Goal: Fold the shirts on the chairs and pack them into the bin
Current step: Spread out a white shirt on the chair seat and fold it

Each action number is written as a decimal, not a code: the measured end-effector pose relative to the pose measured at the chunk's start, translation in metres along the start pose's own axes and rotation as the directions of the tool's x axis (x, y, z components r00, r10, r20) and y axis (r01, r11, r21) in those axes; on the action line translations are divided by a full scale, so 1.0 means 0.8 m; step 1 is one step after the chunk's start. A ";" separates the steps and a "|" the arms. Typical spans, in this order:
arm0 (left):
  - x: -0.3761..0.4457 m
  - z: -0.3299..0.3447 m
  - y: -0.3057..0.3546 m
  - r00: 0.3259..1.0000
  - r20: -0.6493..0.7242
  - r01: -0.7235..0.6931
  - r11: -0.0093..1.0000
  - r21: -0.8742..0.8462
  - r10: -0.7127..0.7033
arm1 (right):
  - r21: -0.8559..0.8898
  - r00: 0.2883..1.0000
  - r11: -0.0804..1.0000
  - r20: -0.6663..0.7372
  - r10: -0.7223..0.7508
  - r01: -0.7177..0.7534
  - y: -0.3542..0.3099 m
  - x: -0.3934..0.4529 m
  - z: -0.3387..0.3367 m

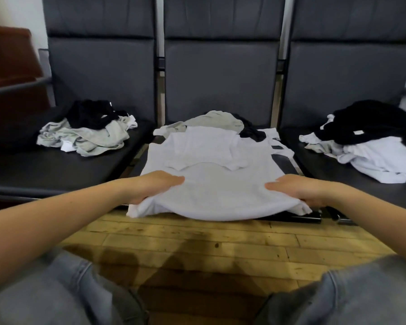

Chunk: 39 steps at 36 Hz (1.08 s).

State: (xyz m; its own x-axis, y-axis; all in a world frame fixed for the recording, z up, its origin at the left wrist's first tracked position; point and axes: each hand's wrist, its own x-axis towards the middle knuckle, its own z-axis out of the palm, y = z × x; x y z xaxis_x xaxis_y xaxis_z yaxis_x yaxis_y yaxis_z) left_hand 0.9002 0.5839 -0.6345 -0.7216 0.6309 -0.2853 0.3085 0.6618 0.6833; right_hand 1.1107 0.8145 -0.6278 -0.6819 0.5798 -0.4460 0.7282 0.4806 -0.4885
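A white shirt [211, 174] lies spread on the middle chair seat, its sleeves folded inward and its hem hanging over the front edge. My left hand [155, 186] grips the hem's left corner, fingers on top and thumb beneath. My right hand [295, 188] grips the right corner the same way. Behind the white shirt lie a grey shirt [216, 120] and a black one [251, 132]. No bin is in view.
The left chair seat [33, 170] bears a heap of grey, black and white shirts [89, 130]. The right chair seat [338, 174] carries a black and white pile [370, 141]. Wooden floor [197, 242] and my knees in jeans lie below.
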 end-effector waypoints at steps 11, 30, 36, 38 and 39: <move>0.038 -0.050 -0.013 0.952 -0.204 -0.249 0.965 -0.088 0.227 | 0.216 0.977 0.966 -0.188 -0.098 0.139 0.023 0.036 -0.028; 0.144 -0.072 -0.030 0.850 -0.339 -0.269 0.885 0.380 0.404 | 0.598 0.854 0.723 -0.520 0.020 0.347 0.031 0.110 -0.076; 0.179 -0.101 -0.020 0.738 -0.483 -0.294 0.869 0.397 0.471 | 0.560 0.787 0.745 -0.612 0.078 0.362 0.009 0.156 -0.083; 0.191 -0.108 -0.016 0.711 -0.525 -0.292 0.876 0.385 0.468 | 0.529 0.757 0.766 -0.648 0.085 0.366 0.002 0.171 -0.088; 0.198 -0.111 -0.013 0.701 -0.539 -0.280 0.875 0.395 0.468 | 0.522 0.749 0.772 -0.656 0.092 0.362 -0.003 0.180 -0.090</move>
State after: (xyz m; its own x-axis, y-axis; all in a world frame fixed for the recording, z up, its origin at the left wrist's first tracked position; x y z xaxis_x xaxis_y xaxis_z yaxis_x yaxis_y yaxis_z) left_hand 0.7277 0.6409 -0.6270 -0.6954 0.5332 0.4819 0.7168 0.5621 0.4125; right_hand 1.0161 0.9442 -0.6366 -0.3983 0.9103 0.1126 0.2799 0.2375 -0.9302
